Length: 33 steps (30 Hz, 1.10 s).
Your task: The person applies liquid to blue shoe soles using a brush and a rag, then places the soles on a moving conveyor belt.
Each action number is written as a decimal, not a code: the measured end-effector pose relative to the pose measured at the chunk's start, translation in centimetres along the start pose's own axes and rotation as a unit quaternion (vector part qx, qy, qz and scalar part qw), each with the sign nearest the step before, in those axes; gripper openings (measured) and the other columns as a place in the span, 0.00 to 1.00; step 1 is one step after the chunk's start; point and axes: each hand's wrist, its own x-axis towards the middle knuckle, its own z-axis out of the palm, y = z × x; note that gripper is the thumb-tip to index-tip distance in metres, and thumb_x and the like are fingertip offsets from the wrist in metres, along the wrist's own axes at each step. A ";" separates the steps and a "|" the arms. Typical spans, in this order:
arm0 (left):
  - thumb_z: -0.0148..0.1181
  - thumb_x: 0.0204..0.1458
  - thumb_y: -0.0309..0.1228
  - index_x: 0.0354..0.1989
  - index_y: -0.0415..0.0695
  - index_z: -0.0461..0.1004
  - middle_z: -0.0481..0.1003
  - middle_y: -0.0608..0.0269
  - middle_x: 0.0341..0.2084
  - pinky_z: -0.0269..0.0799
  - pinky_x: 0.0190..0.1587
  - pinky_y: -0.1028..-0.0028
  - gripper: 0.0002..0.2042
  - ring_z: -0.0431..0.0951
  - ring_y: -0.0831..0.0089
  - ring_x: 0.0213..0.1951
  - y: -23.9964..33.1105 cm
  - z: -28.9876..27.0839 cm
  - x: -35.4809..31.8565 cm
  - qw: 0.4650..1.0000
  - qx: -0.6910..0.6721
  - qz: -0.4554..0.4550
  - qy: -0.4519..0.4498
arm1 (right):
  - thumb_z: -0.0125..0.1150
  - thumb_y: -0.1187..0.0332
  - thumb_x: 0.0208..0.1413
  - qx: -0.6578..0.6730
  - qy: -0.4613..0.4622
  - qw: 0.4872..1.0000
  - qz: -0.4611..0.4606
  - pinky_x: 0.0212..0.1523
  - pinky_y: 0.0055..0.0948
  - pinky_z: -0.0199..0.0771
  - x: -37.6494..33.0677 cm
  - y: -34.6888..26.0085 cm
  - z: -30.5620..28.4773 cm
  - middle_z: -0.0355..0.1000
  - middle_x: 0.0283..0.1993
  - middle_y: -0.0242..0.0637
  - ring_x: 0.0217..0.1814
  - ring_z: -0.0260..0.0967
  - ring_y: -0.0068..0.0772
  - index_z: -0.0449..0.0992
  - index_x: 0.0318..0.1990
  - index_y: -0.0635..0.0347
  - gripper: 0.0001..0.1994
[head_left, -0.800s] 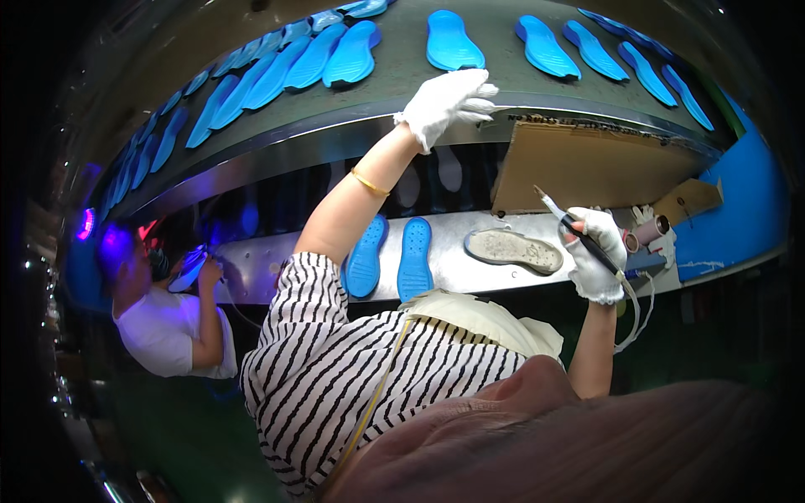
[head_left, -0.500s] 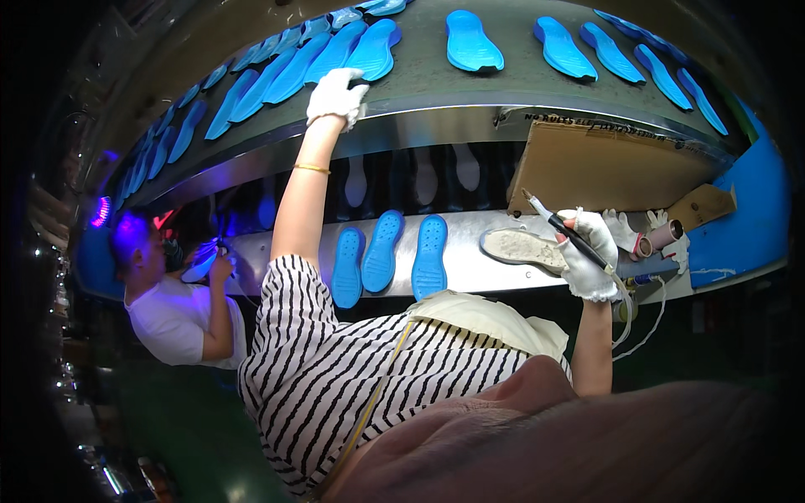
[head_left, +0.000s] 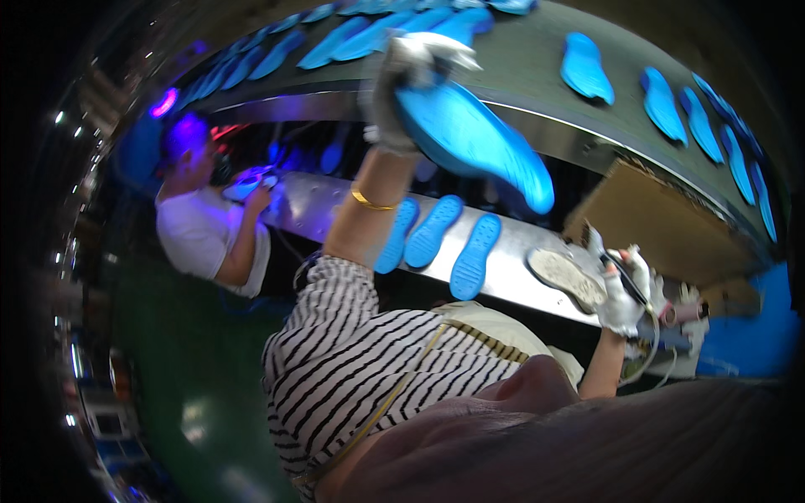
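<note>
My left hand [head_left: 387,101], in a white glove and blurred by motion, grips a blue shoe sole [head_left: 482,147] near one end. The sole hangs slanted in the air in front of the belt's metal edge. Lower right, my gloved right hand [head_left: 619,303] is closed around a pen-shaped tool [head_left: 634,290] with a pale cord or hose. Beside that hand a beige sole-shaped piece [head_left: 563,277] lies on the metal shelf [head_left: 513,261]. Three blue soles with small holes, one of them the right-hand sole [head_left: 475,256], rest on the shelf; my forearm partly covers the leftmost.
A dark belt [head_left: 537,60] carries many blue soles across the back. A cardboard sheet [head_left: 662,226] leans at the right, near a spool [head_left: 686,313] and a blue panel [head_left: 759,314]. At left a co-worker [head_left: 210,222] holds a blue piece under purple light.
My left hand has lifted a blue sole off the belt and brought it nearer. The whole view has turned and shifted. My right hand still holds the pen-shaped tool.
</note>
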 end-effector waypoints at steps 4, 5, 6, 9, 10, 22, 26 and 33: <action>0.36 0.63 0.49 0.31 0.40 0.71 0.71 0.36 0.46 0.71 0.49 0.59 0.24 0.74 0.53 0.43 -6.0 2.9 -4.6 0.835 -0.460 -0.296 -0.053 | 0.60 0.75 0.52 0.021 0.029 0.999 0.035 0.49 0.24 0.68 0.3 0.3 1.1 0.72 0.41 0.37 0.42 0.69 0.24 0.70 0.48 0.65 0.14; 0.37 0.61 0.52 0.34 0.40 0.72 0.69 0.37 0.49 0.68 0.52 0.55 0.26 0.72 0.50 0.47 -6.4 4.2 -7.2 0.791 -0.489 -0.367 0.008 | 0.60 0.76 0.52 0.050 0.026 0.997 0.044 0.49 0.25 0.68 0.1 -0.4 1.5 0.72 0.42 0.37 0.43 0.70 0.25 0.70 0.48 0.65 0.15; 0.37 0.60 0.55 0.37 0.40 0.73 0.67 0.37 0.52 0.66 0.56 0.50 0.27 0.70 0.47 0.52 -5.8 5.4 -9.9 0.745 -0.510 -0.422 0.084 | 0.60 0.77 0.52 0.079 0.019 0.996 0.042 0.48 0.25 0.69 -0.2 -0.8 2.4 0.72 0.41 0.38 0.42 0.70 0.25 0.69 0.47 0.65 0.15; 0.40 0.53 0.65 0.59 0.40 0.62 0.65 0.42 0.56 0.61 0.58 0.42 0.39 0.66 0.46 0.58 -2.8 8.3 -14.8 0.669 -0.482 -0.531 0.195 | 0.61 0.78 0.51 0.111 -0.051 0.992 0.025 0.46 0.25 0.72 -0.8 -1.7 4.0 0.73 0.41 0.39 0.41 0.71 0.26 0.68 0.47 0.65 0.15; 0.40 0.52 0.66 0.60 0.41 0.61 0.65 0.43 0.56 0.62 0.58 0.45 0.40 0.67 0.47 0.57 -3.0 9.0 -16.1 0.645 -0.501 -0.542 0.198 | 0.60 0.79 0.51 0.115 -0.064 0.990 0.043 0.45 0.25 0.73 -1.0 -1.9 4.4 0.73 0.41 0.39 0.41 0.72 0.25 0.68 0.46 0.65 0.15; 0.46 0.53 0.63 0.59 0.44 0.62 0.71 0.53 0.49 0.72 0.53 0.64 0.36 0.74 0.63 0.49 -7.1 15.3 -18.4 0.703 -0.390 -0.524 0.281 | 0.60 0.82 0.48 0.064 -0.026 0.998 0.005 0.38 0.22 0.75 0.6 -3.3 8.4 0.73 0.37 0.37 0.35 0.73 0.22 0.71 0.42 0.65 0.12; 0.46 0.51 0.64 0.60 0.42 0.60 0.69 0.51 0.52 0.70 0.55 0.62 0.39 0.73 0.59 0.51 -6.1 15.2 -17.4 0.732 -0.355 -0.526 0.248 | 0.61 0.81 0.46 0.103 -0.028 0.994 0.034 0.38 0.22 0.75 -0.2 -2.5 7.5 0.73 0.37 0.37 0.35 0.73 0.22 0.71 0.42 0.65 0.14; 0.41 0.50 0.68 0.61 0.39 0.59 0.68 0.48 0.53 0.70 0.55 0.59 0.44 0.72 0.57 0.52 -6.5 13.2 -18.0 0.732 -0.359 -0.540 0.209 | 0.63 0.82 0.42 0.022 -0.111 0.994 -0.004 0.36 0.24 0.76 -1.7 -3.7 8.3 0.71 0.34 0.38 0.34 0.74 0.25 0.73 0.37 0.64 0.12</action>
